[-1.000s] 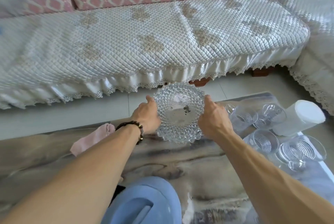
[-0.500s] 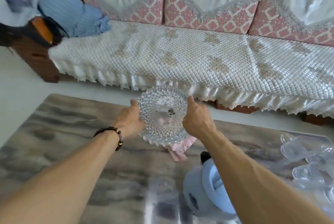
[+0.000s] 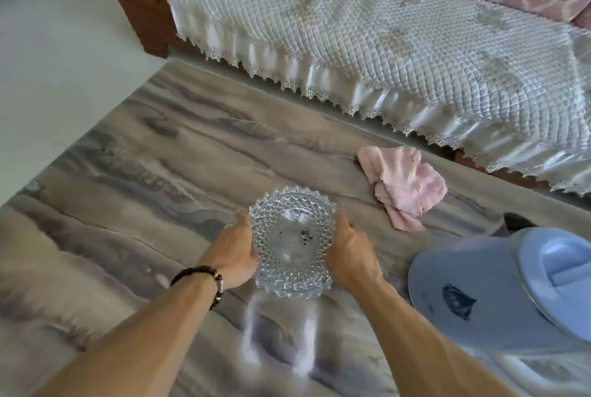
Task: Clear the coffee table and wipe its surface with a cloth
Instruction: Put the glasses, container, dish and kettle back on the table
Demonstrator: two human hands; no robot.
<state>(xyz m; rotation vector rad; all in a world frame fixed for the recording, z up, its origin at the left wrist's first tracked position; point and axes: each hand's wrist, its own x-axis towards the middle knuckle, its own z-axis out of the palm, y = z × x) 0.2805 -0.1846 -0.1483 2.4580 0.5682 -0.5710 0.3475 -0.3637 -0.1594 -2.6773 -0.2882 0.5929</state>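
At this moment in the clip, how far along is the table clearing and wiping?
Early. In hand: both hands, left hand and right hand, grip the glass dish by its rim over the coffee table. Left: the blue container sits on the table, and the pink cloth lies crumpled, untouched; no wiping shows yet.

My left hand (image 3: 235, 254) and right hand (image 3: 350, 256) gripped opposite rims of a cut-glass dish (image 3: 292, 241) above the marbled table (image 3: 144, 179). A pink cloth (image 3: 404, 185) lay beyond it; a blue lidded container (image 3: 499, 288) stood at right.
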